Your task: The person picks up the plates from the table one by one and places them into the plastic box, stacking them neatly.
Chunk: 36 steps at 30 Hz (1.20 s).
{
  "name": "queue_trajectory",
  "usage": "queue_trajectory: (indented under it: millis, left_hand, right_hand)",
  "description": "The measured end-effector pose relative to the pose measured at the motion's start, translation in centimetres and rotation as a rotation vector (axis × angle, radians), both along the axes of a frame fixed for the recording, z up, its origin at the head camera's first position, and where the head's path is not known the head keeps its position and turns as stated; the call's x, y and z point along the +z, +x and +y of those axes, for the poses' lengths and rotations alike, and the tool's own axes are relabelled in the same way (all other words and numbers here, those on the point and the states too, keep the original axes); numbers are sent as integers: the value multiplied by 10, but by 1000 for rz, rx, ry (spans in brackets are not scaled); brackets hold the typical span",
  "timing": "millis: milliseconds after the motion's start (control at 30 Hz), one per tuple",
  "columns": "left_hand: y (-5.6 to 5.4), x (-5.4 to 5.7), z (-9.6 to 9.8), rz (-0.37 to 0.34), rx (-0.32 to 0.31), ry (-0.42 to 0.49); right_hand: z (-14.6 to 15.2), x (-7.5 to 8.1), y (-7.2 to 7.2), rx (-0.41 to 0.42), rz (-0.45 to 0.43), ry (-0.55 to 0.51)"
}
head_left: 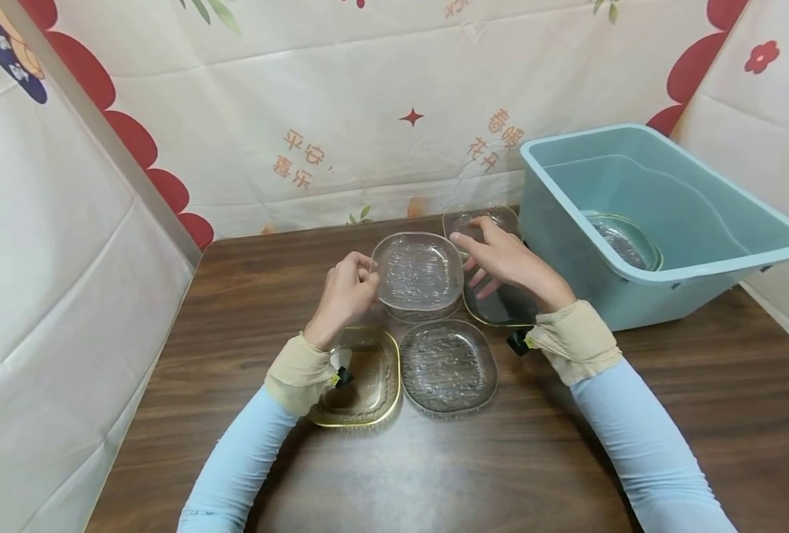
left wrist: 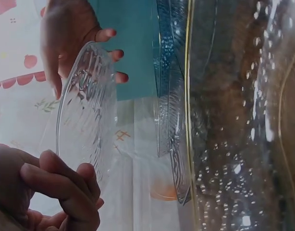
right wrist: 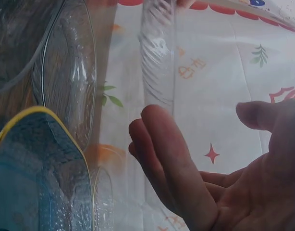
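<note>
My left hand (head_left: 348, 296) pinches the left edge of a clear ribbed plate (head_left: 417, 274), rounded-square in outline. The left wrist view shows this plate (left wrist: 90, 96) side-on, raised over the other dishes, the curled fingers (left wrist: 66, 187) at its near edge. Another clear plate (head_left: 424, 314) peeks out below it. By the plate's right side is my right hand (head_left: 508, 263), above a dark gold-rimmed plate (head_left: 501, 305). In the right wrist view, its fingers (right wrist: 169, 149) are extended, thumb spread away, with nothing gripped.
An amber gold-rimmed dish (head_left: 384, 392) lies under my left wrist, beside a smoky ribbed plate (head_left: 449, 370). Behind my right hand sits another clear plate (head_left: 461, 218). The blue-green tub (head_left: 568, 259) at right contains several plates (head_left: 624, 240). A printed cloth (head_left: 381, 148) hangs behind.
</note>
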State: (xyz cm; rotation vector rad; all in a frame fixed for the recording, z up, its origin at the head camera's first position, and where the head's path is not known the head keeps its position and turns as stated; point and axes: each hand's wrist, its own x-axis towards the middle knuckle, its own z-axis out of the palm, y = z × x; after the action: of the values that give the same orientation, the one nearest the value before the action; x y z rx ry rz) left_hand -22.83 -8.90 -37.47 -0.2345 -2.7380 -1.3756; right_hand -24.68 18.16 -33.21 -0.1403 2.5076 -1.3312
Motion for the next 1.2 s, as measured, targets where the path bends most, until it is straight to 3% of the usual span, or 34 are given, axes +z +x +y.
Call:
queue_trajectory:
  millis: [367,567,800,1200]
  left_hand:
    - [5,-5,5,24,13,32]
    - [6,-6,7,44,33,83]
    - [5,-2,10,55,51,174]
    - [6,1,10,-4,37,314]
  right_hand:
    - [-12,-7,4,71,-7,58]
    - [-16,-13,2,87,13,27]
    - [-17,-17,1,85,45,-61]
    - [-20,-28,-9,67,36,-324]
